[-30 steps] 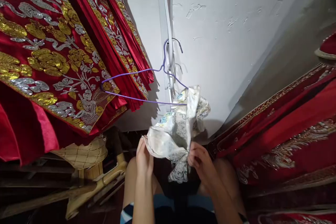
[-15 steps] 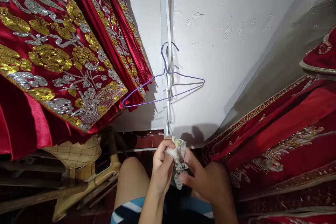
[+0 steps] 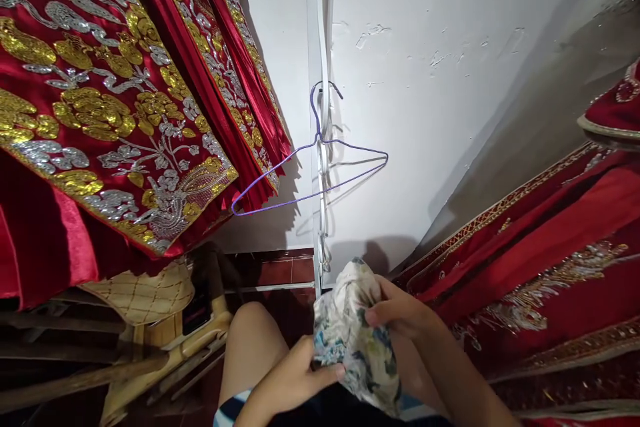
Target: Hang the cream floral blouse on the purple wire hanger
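A crumpled white cloth with blue, green and yellow patches (image 3: 353,340) is spread between my hands above my lap. My left hand (image 3: 305,373) grips its lower left side, thumb on top. On the upper right side, my right hand (image 3: 397,310) pinches the cloth between thumb and fingers. Beyond my hands, a thin purple hanger (image 3: 310,197) hangs by its hook from a white vertical strip (image 3: 324,33) on the wall, slightly tilted.
Red garments with gold and silver embroidery (image 3: 115,107) hang at the left. More red beaded garments (image 3: 550,267) fill the right side. A bamboo chair (image 3: 185,347) with a cream quilted cushion (image 3: 145,293) stands at the lower left. My bare knees are below.
The cloth, bunched small before, is now opened out wider. My left hand has moved down and my right hand has shifted right and up. The hanger has tilted slightly.
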A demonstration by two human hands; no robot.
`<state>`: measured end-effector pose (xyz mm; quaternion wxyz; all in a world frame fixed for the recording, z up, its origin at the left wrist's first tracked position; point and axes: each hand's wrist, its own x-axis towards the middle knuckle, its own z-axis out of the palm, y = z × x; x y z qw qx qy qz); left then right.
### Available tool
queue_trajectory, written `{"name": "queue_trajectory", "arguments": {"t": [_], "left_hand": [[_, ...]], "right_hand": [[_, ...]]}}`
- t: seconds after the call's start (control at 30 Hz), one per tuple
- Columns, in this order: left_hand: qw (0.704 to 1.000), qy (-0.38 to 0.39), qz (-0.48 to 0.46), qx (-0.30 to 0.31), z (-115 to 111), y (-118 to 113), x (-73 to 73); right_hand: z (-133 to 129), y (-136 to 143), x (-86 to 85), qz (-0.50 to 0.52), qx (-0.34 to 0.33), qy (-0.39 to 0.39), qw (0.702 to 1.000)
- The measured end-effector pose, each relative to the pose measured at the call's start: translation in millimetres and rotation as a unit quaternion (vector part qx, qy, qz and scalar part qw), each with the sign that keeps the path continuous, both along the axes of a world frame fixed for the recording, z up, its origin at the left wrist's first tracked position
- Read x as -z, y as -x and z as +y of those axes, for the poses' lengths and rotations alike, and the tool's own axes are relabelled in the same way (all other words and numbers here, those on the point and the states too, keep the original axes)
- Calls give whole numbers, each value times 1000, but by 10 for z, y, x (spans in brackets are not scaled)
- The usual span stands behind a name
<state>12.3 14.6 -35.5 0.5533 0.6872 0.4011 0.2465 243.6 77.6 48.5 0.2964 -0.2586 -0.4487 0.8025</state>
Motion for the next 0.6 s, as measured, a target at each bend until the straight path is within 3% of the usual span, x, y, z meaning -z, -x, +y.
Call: {"name": "queue_trajectory", "arguments": {"t": [0.07,0.17,0.27,0.37,0.47,0.6], "left_hand": [[996,-18,84,7,10,136,-1],[980,-64,187,-31,127,492,-166],[964,-140,196,-116,283,890,-424],[933,-235,197,-191,415,1162,-713],[894,-300,223,-247,514,1252,-1012],[871,-343,224,-273,636,1164,-1348]], "right_hand": [[87,-123,-130,-19,-18,-52,998],[235,-261,-392,-115,40,-155,980],[383,-230,-689,-209,130,-261,933],[601,-42,-885,-237,235,-336,881],[966,165,-884,-219,303,-380,846],[1486,302,-666,-248,314,-386,831]]}}
